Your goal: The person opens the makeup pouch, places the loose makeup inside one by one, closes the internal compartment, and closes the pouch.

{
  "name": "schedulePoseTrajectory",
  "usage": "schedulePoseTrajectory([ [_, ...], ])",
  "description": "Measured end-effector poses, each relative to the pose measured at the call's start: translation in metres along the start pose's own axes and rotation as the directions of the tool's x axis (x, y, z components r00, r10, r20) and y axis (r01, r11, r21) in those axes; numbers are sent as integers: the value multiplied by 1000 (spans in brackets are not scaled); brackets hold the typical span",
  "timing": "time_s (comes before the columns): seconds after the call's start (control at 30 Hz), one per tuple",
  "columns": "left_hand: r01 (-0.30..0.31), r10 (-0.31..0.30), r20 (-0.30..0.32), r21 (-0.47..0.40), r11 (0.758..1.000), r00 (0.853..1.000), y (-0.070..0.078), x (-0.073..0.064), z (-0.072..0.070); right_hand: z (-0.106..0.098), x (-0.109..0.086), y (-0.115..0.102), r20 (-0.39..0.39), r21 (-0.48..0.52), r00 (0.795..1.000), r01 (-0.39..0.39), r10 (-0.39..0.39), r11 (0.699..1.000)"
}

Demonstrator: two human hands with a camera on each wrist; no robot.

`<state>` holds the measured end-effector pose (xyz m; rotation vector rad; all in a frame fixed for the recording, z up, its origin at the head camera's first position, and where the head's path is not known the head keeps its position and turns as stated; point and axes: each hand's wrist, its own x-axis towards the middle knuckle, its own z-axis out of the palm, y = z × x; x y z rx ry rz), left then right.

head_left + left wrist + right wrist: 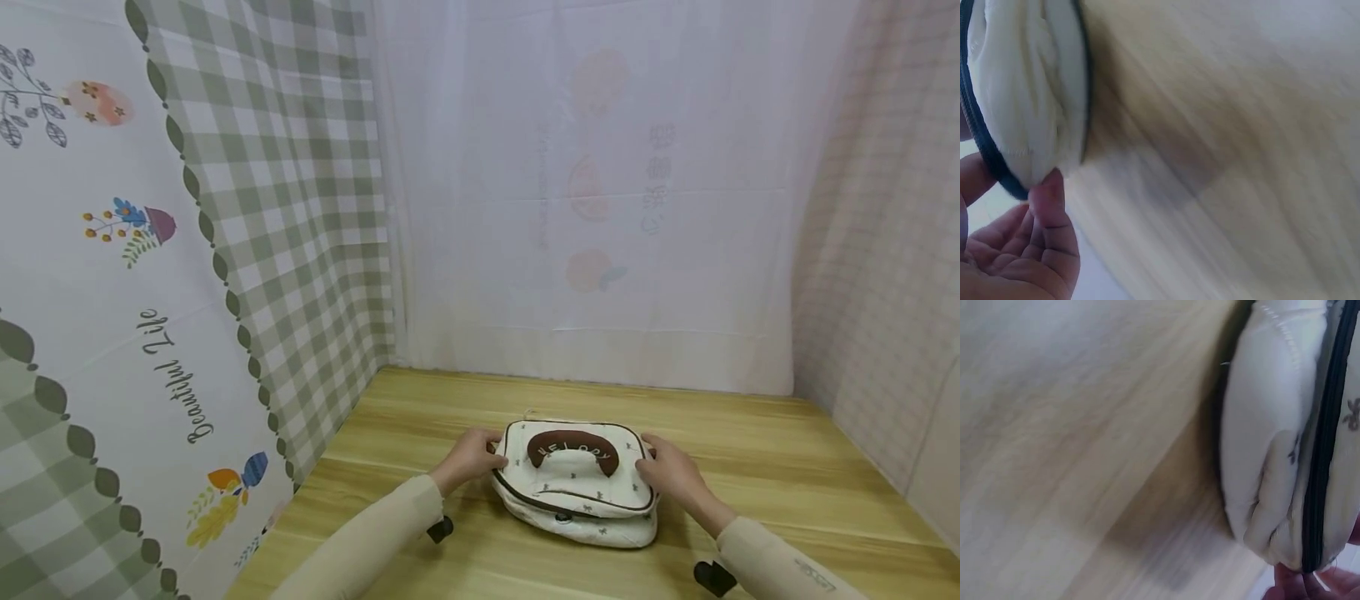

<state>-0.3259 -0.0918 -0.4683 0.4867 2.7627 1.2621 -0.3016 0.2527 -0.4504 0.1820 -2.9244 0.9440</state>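
A white zippered pouch with dark piping, small bow prints and a brown arched patch lies on the wooden table, its lettered face up. My left hand grips the pouch's left end, thumb on top. At the opposite end, my right hand holds the upper right edge, thumb also on the top face. In the left wrist view, fingers pinch the corner beside the dark zipper. The right wrist view shows fingertips at the lower end of the zipper.
The wood-grain table spreads around the pouch. A green checked cloth hangs on the left, a pale curtain at the back, and another cloth on the right. Black wrist devices sit below both sleeves.
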Motion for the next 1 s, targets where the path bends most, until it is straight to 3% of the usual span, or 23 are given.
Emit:
schedulePoseTrajectory([
  [0.2,34,-34,18,-21,999,999,-11,-4,-1,0,-6,4,13,-8,999,41,-41,999],
  [0.47,13,-13,23,-2,1000,1000,-13,-4,-3,-4,-7,12,16,-21,999,46,-45,999],
  [0.77,-1,8,-43,155,988,999,-18,-3,-13,-22,-5,26,-40,-124,997,68,-73,990],
  [0.87,-17,45,-91,288,957,995,-22,-1,-18,-26,-3,38,-97,-217,990,81,-104,973],
  [1.0,-23,129,-166,524,851,978,-28,4,-26,-32,0,56,-157,-319,981,58,-113,946],
])
